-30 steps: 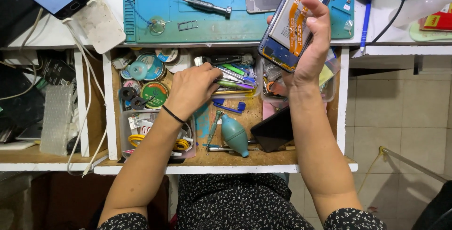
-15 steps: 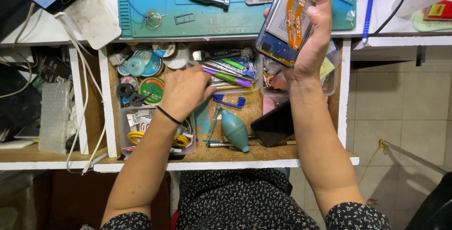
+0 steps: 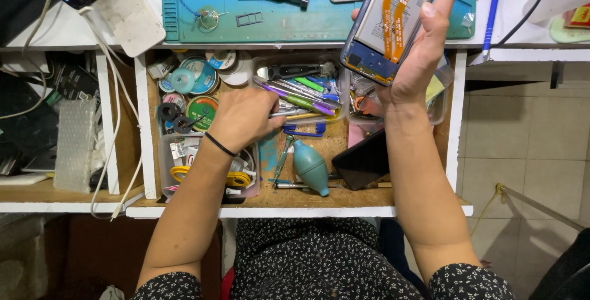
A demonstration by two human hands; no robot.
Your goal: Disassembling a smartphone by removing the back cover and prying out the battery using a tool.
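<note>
Cluttered drawer (image 3: 369,198), left hand (image 3: 243,116) rummaging (tools (image 3: 301,94))

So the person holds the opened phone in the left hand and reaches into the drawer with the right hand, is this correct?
Not quite: the hands are swapped. In the head view the right hand holds the opened phone, while the left hand reaches into the drawer among the tools.

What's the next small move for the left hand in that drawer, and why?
Probably close the fingers on one slim tool and lift it out. The left hand already rests at the clear tray of purple and green tools, fingers among their handles, while the right hand holds the opened phone up with its orange ribbon cables exposed, apparently waiting.
</note>
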